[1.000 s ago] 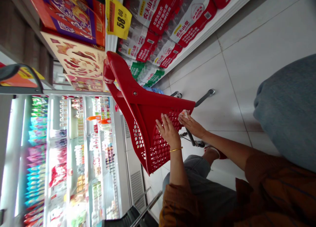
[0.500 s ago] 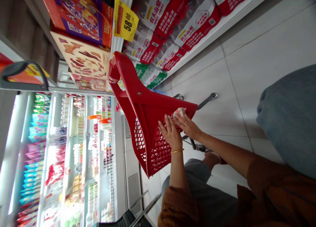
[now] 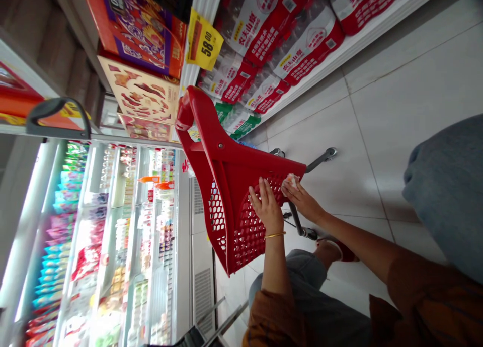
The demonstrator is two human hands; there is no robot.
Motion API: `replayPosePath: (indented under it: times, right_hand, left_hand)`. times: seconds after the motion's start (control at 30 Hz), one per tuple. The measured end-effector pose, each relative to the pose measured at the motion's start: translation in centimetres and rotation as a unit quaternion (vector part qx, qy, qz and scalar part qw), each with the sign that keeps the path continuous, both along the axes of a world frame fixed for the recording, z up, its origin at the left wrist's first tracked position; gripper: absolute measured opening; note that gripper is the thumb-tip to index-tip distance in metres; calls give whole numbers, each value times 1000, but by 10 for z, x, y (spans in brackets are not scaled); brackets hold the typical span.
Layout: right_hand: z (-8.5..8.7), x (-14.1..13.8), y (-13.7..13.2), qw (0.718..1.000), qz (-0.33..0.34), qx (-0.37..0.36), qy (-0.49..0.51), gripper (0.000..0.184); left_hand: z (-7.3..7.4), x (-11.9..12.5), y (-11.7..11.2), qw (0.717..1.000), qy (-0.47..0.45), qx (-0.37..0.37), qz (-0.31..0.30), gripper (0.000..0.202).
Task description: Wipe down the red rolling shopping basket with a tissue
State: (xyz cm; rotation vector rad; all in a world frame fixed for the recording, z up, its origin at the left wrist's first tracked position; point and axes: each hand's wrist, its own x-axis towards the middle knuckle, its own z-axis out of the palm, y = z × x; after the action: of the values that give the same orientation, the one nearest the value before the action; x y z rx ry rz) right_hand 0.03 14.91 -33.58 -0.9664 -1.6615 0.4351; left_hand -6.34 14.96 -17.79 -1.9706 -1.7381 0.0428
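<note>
A red plastic shopping cart [image 3: 245,158] with honeycomb-like holes in its sides stands before me, tilted in the picture. My left hand [image 3: 267,206], a gold bangle at the wrist, lies on the perforated side with its fingers spread. To its right, my right hand [image 3: 305,201] presses a crumpled white and orange cloth or wipe [image 3: 290,182] against the cart near its lower edge. The fingers are closed over the cloth and hide part of it.
Shrink-wrapped water bottles [image 3: 302,48] fill the low shelf beside the cart, with a yellow price tag [image 3: 204,39] and cardboard boxes [image 3: 143,90] nearby. A lit refrigerated display [image 3: 124,236] stands at left. A grey-handled cart or basket frame [image 3: 56,118] is close by. Pale tiles [image 3: 362,181] cover the floor.
My right hand has slid the cloth down and right along the cart's side, away from my left hand. My left hand stays spread on the cart. The whole view has shifted slightly.
</note>
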Motion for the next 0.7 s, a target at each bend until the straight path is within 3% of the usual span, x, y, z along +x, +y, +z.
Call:
replayPosePath:
  times: [0.13,0.3,0.4,0.47,0.57,0.7]
  right_hand:
    - [12,2,3,998,-22,19,53,65]
    - [68,7,30,993,-35,81,79,55]
    - [103,13,49,992,-11,95,81,48]
    - [117,18,57,992,15,107,66,45]
    - [121,24,62,991,31,117,58,44]
    - [106,25,56,994,14,95,55,45]
  left_hand:
    - [4,3,1,1000,5,5,-8,49]
    - [17,7,3,998,7,59,-23,47]
    - [26,8,6,995,-6,99,-15,47]
    - [31,8,8,994,-13,112,-5,48]
    - [36,9,10,995,-13,96,-3,48]
    - [36,11,8,997,-9,71,4,50]
